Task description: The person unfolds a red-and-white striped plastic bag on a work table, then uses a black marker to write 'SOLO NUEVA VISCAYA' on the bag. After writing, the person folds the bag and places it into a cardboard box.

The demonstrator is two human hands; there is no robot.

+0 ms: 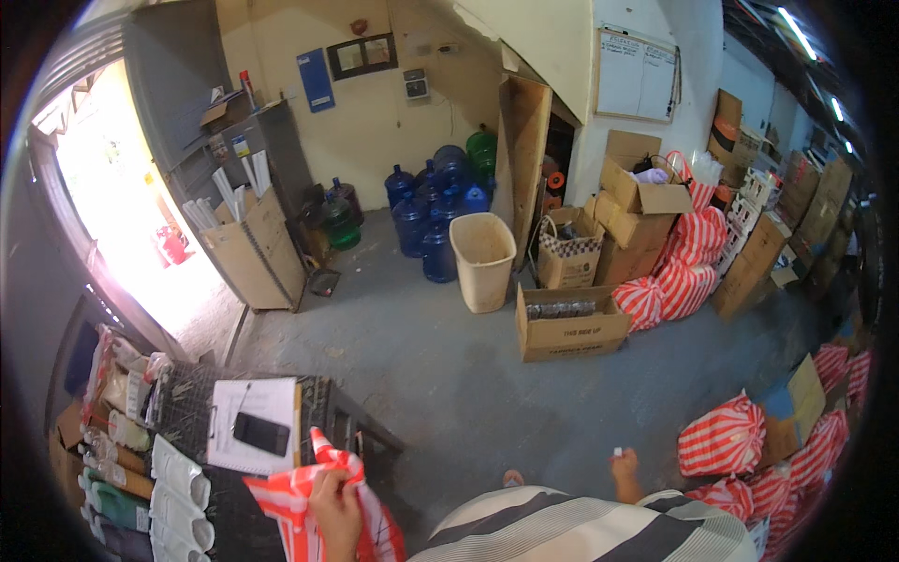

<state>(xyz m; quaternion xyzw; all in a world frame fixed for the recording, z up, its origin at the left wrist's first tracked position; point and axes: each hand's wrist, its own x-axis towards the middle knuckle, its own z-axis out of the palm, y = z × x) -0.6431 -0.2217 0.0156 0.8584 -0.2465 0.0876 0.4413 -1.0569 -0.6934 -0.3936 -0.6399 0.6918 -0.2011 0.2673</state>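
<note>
My left hand (336,509) grips a red-and-white striped plastic bag (291,495) near its top, beside the edge of a dark table. Part of the bag runs below the picture's lower edge. Out to the right, over the floor, my right hand (623,469) is closed around a small object with a white end (618,452), too small to name. On the table (239,506), a black smartphone (260,433) lies on papers on a clipboard (223,404). Several silvery pouches (180,478) stand in a row left of the bag.
Bottles and a green jug (116,500) line the table's left side. Tied striped bags (722,434) lie on the floor at right. Ahead are an open cardboard box (576,337), a beige bin (483,281) and several blue water jugs (439,253). A doorway (116,197) opens at left.
</note>
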